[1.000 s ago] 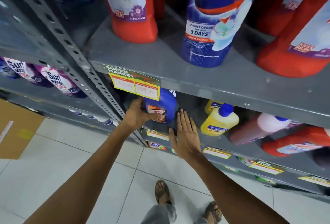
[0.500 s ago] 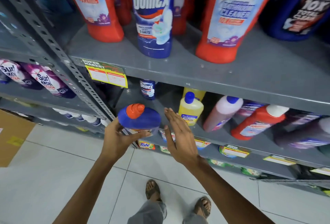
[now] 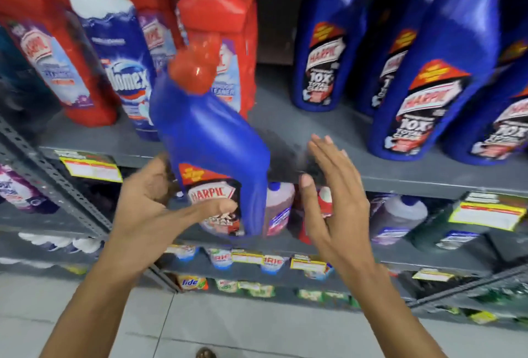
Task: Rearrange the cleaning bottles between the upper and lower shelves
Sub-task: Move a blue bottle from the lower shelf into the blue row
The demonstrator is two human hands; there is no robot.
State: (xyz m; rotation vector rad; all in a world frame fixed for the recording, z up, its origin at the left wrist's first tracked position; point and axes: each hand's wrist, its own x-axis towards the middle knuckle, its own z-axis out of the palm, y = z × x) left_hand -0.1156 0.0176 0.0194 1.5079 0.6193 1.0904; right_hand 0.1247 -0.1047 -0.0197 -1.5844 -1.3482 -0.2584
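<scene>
One bottle mid-transfer, not yet shelved

One blue plastic Harpic bottle with a red cap (image 3: 211,154) is in the air in front of the grey metal upper shelf (image 3: 285,126), held low on its body by the left hand (image 3: 160,206). Thumb lies across the front label, the other fingers wrap behind, so a clamped grip on the base. Right hand (image 3: 334,203) is just right of the bottle, not touching, fingers straight and slightly spread, palm facing the bottle.

Progress, as a judgement: bottle looks headed for the bare patch of upper shelf between the red bathroom-cleaner bottles (image 3: 225,52) at left and the row of blue Harpic bottles (image 3: 428,94) at right. Base hangs below the shelf edge, so it needs lifting, then setting down. Lower shelf (image 3: 371,257) holds several lying bottles; how many are left to move cannot be told.

Orientation: long axis near upright, tilted, red cap up and leaning left and away toward the shelf, base down and near. Label faces the camera. Frame is motion-blurred.
</scene>
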